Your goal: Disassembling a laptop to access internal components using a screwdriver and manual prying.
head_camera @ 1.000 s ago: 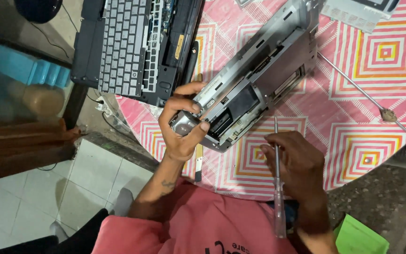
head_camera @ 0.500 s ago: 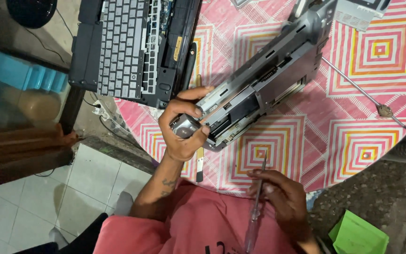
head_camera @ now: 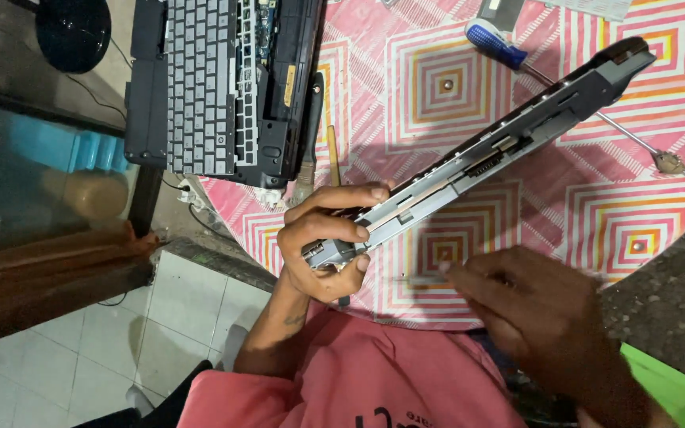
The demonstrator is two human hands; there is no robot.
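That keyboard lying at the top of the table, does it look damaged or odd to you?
Yes. The keyboard sits loose and askew on an opened dark laptop base, with circuit parts bared beside it, and the unit overhangs the table edge. Nearby, the left hand holds a grey laptop shell tilted up on its edge.

Open pink patterned tabletop (head_camera: 438, 87) lies between dismantled grey laptop keyboard (head_camera: 200, 87) and tilted grey laptop chassis (head_camera: 485, 150); blue-handled screwdriver (head_camera: 495, 43) blocks the far side.
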